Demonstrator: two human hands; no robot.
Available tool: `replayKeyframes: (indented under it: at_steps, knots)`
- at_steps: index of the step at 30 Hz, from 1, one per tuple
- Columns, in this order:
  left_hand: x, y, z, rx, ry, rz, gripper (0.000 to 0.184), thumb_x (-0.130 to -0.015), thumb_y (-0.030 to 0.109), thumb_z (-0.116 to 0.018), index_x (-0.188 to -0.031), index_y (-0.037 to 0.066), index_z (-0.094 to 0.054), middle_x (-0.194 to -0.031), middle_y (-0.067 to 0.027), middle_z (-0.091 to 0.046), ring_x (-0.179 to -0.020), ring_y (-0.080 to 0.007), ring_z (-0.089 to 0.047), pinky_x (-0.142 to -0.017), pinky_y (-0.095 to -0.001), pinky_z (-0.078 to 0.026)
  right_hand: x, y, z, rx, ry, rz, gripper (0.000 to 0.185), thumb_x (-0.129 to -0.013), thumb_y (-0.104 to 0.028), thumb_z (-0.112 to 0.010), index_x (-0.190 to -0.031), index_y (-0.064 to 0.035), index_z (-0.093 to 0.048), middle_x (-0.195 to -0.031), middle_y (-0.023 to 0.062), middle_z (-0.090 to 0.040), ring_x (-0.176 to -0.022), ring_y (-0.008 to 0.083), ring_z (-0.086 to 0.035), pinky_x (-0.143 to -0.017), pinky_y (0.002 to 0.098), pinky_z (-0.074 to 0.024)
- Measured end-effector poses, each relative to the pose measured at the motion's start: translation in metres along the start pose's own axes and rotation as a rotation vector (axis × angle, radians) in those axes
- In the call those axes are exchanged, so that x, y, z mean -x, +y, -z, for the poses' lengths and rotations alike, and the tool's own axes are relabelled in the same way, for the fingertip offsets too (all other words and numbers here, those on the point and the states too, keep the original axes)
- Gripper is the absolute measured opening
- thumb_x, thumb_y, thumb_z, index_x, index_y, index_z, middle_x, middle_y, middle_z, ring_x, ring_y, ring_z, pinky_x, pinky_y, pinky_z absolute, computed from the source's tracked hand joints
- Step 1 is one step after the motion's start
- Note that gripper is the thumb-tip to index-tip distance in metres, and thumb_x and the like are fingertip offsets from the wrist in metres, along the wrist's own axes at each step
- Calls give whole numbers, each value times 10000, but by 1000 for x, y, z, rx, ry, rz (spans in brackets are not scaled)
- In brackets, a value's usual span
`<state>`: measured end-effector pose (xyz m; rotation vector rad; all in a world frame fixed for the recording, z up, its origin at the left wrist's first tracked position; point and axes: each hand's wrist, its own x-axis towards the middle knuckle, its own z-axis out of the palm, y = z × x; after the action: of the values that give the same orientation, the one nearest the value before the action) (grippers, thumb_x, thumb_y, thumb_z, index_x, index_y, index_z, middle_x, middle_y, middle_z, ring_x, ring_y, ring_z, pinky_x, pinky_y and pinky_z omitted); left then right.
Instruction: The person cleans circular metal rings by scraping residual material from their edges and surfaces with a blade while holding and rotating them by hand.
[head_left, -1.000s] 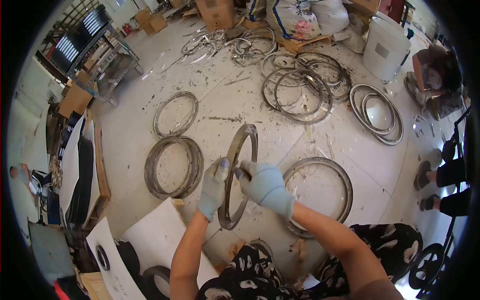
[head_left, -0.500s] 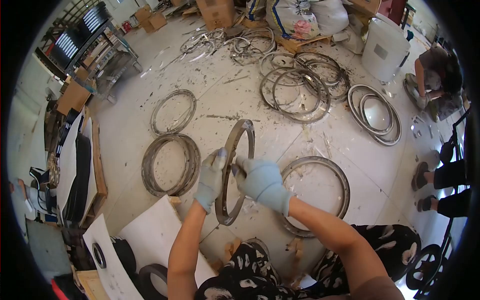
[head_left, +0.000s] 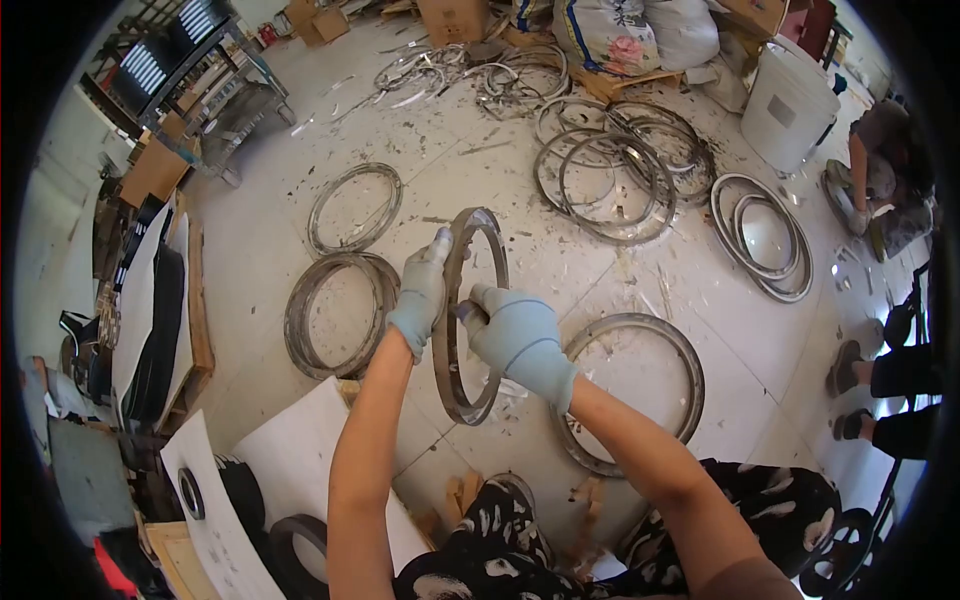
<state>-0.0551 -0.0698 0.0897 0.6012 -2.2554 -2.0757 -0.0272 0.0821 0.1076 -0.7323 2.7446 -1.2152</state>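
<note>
A grey metal ring [head_left: 451, 345] is held upright, nearly edge-on, between my two gloved hands. My left hand [head_left: 420, 290] grips its left side, fingers pointing up along the outer face. My right hand [head_left: 518, 338] has its fingers curled at the ring's inner side; whatever is between those fingertips is hidden. Below and right of my right hand, a large ring [head_left: 690, 365] lies on the floor. Left of my left hand lie stacked rings [head_left: 298, 318], with a thinner ring [head_left: 315, 215] just beyond them.
More rings [head_left: 570, 205] lie overlapping ahead, and two [head_left: 728, 235] lie further right. Scraps litter the floor [head_left: 450, 180]. White boards [head_left: 290, 440] stand at lower left. A bucket [head_left: 790, 105] and sacks [head_left: 610, 40] are at the back. A person [head_left: 880, 165] crouches at right; another's legs [head_left: 895, 370] show nearer.
The held ring and both hands have risen slightly in view. My left hand has shifted up along the ring, its fingers straighter. The crouching person has moved right in view.
</note>
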Motion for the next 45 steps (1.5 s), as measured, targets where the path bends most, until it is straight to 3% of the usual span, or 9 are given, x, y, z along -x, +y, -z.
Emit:
replayKeyframes:
  at_steps: [3, 8, 11, 18, 21, 24, 30, 31, 45]
  knots:
    - [-9, -6, -8, 109, 64, -69, 523, -912, 510, -454, -887, 28, -654, -579, 2, -497, -497, -82, -430, -464, -240, -357, -18, 2, 9, -50, 65, -120, 220, -861, -271, -533, -803, -67, -589, -645, 174, -594, -640, 363, -600, -577, 443, -460]
    - [-30, -5, 0, 19, 24, -40, 507, -908, 508, -464, -857, 40, -651, -567, -4, -496, -465, -94, -429, -439, -249, -360, 21, 6, -33, 46, 139, 80, 158, -832, -240, -530, -878, -89, -522, -687, 162, -595, -627, 367, -595, -574, 459, -464]
    - [-41, -2, 15, 56, -25, 59, 477, -902, 485, -492, -850, 38, -649, -615, -17, -532, -501, -108, -453, -476, -260, -371, 62, 13, -40, 117, -171, 103, 162, -801, -218, -558, -901, -93, -535, -710, 150, -603, -609, 339, -605, -539, 456, -465]
    - [-59, -3, 5, 100, -13, 56, 469, -897, 481, -507, -817, 42, -649, -659, -32, -569, -539, -127, -474, -515, -275, -382, 16, 18, -41, 115, 82, 109, 177, -797, -214, -554, -928, -96, -546, -709, 153, -608, -600, 334, -610, -517, 448, -466]
    - [-73, -12, 8, 14, -47, 78, 474, -921, 496, -437, -897, 74, -652, -698, -31, -609, -512, -115, -464, -437, -273, -372, 63, 27, -48, 204, -276, 165, 163, -807, -213, -545, -932, -109, -548, -732, 132, -618, -614, 308, -621, -523, 431, -468]
    - [-68, 1, -1, 39, -35, 54, 452, -910, 475, -479, -861, 61, -655, -672, -32, -593, -516, -128, -465, -473, -285, -383, 11, 14, -16, 105, 0, 122, 170, -800, -215, -551, -935, -113, -535, -766, 135, -618, -638, 312, -629, -551, 446, -476]
    - [-74, 0, -3, -29, -66, 10, 417, -897, 446, -527, -828, 59, -664, -651, -52, -589, -509, -145, -483, -491, -307, -402, 58, 28, -44, 210, -93, 260, 98, -779, -149, -556, -850, -108, -503, -592, 140, -580, -527, 316, -590, -447, 417, -439]
    - [-82, 1, -4, 95, -64, 27, 419, -895, 450, -528, -835, 59, -666, -654, -52, -591, -509, -142, -482, -493, -306, -403, 45, 22, -28, 254, -147, 163, 171, -792, -192, -558, -943, -123, -519, -769, 130, -621, -628, 306, -621, -521, 425, -465]
    - [-83, 12, -7, 51, -190, 77, 385, -903, 431, -509, -908, 81, -669, -743, -20, -607, -585, -123, -486, -556, -258, -410, 18, 22, -42, 275, -59, 136, 162, -787, -180, -536, -934, -111, -542, -697, 106, -600, -651, 310, -630, -524, 438, -469]
